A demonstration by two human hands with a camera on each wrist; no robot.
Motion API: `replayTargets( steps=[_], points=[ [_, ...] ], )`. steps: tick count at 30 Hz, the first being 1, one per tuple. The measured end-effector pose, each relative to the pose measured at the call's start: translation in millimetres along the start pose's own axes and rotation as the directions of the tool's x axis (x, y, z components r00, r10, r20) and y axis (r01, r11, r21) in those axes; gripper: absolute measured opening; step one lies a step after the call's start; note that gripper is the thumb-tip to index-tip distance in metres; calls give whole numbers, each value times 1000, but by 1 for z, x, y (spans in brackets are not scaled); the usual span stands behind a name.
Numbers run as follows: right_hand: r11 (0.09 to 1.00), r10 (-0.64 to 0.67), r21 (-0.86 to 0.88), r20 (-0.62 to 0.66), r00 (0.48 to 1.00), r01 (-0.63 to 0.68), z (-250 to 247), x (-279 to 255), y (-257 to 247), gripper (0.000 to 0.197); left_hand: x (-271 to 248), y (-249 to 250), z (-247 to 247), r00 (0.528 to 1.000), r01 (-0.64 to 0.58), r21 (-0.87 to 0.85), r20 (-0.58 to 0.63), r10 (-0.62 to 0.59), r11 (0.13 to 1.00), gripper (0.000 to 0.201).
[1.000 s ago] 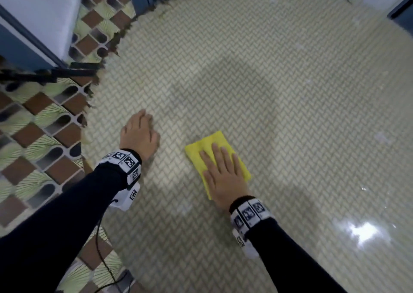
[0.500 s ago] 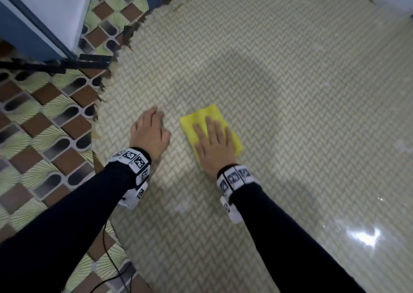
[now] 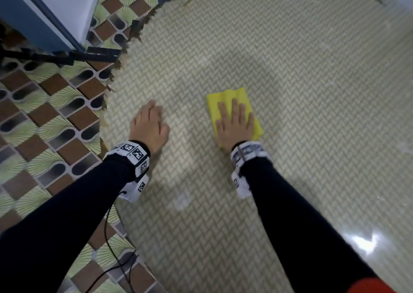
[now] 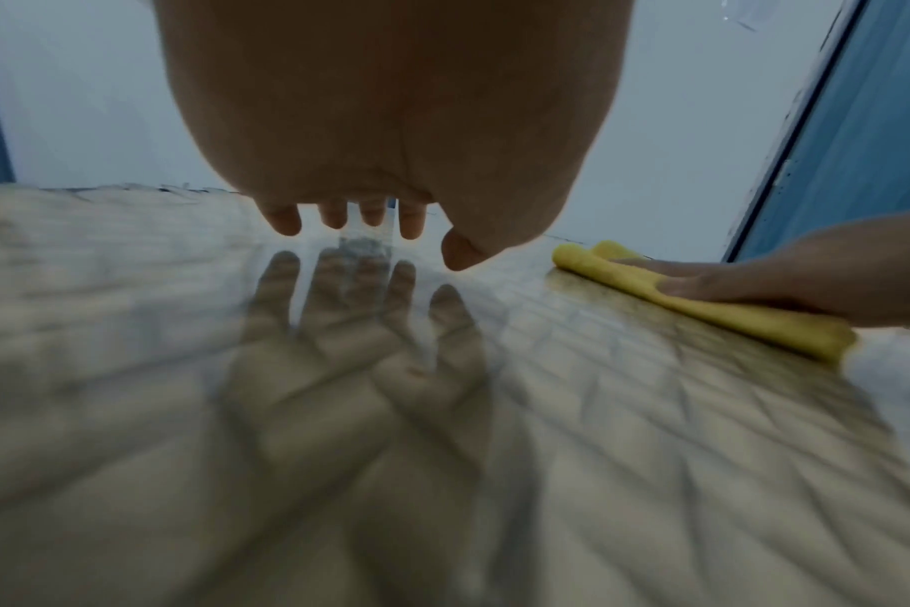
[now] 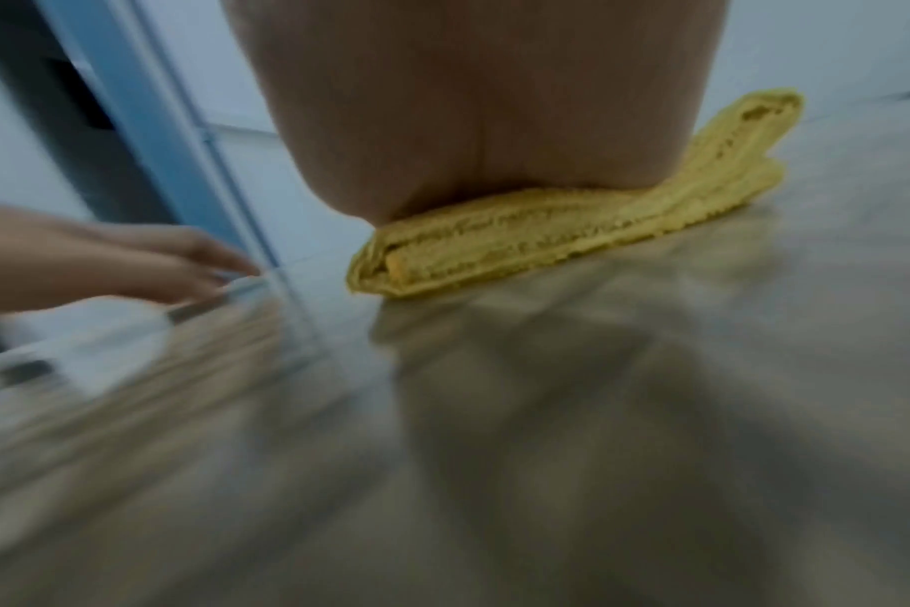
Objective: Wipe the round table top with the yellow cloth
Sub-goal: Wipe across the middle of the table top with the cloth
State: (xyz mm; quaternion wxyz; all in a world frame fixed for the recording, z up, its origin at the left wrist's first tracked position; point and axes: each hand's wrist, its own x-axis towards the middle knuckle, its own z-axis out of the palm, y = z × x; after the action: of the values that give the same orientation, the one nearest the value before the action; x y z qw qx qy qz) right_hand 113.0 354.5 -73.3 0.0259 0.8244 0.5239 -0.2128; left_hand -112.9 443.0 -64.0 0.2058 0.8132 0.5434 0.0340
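Observation:
A folded yellow cloth (image 3: 225, 98) (image 4: 723, 312) (image 5: 546, 238) lies on the round table top (image 3: 290, 91), which has a pale herringbone weave under a glossy surface. My right hand (image 3: 234, 120) (image 5: 474, 102) presses flat on the cloth, fingers straight and spread. My left hand (image 3: 148, 125) (image 4: 370, 221) is over the table near its left edge, a hand's width left of the cloth, fingers loosely bent and holding nothing. In the left wrist view its reflection shows in the table surface just below the fingertips.
The table's frayed left edge (image 3: 111, 87) borders a patterned brown and green tiled floor (image 3: 44, 114). A blue-framed white panel (image 3: 55, 9) and a dark bar (image 3: 67, 56) stand at the upper left. A light glare (image 3: 366, 241) sits on the table at lower right.
My right hand slid the cloth left toward my left hand, then back to the right and slightly away. My left hand has stayed near the table's left edge.

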Motion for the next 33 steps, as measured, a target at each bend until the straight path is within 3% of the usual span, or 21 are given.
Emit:
replayTargets(
  steps=[4,7,10,12,14,19,23,26,29,33],
  points=[
    [954,-296,-41,29,955,297,39,-98,-22,55,-24,-3,-3,997,63,-38,-46,-65,997,63],
    [924,-381,-19,58,923,382,51,-145,15,52,-39,-6,1,995,70,-16,-74,-71,997,60],
    [973,-227,-42,6,974,227,38,-119,53,56,-50,-13,5,992,99,-10,-81,-99,995,59],
    [998,-55,-35,-35,998,53,24,-81,48,65,-56,-18,5,989,125,-16,-79,-126,992,65],
    [1000,9,-22,-30,1000,-9,15,-43,22,68,-61,-25,3,988,135,-20,-73,-137,991,69],
    [975,-205,-76,75,976,211,14,-10,-58,51,-70,-47,-4,977,186,-45,-95,-190,981,62],
    [909,-396,-102,84,914,403,41,-67,-83,51,-75,-60,-4,983,167,5,-72,-166,986,61],
    [873,-479,-76,44,877,481,57,-120,-58,50,-76,-58,-3,981,176,2,-79,-176,984,64],
    [899,-424,-95,60,904,428,46,-119,-14,50,-76,-54,-2,979,189,-20,-76,-190,982,64],
    [985,-150,-89,-24,988,147,25,-51,-13,56,-76,-58,-4,983,179,17,-35,-178,984,57]
  ],
)
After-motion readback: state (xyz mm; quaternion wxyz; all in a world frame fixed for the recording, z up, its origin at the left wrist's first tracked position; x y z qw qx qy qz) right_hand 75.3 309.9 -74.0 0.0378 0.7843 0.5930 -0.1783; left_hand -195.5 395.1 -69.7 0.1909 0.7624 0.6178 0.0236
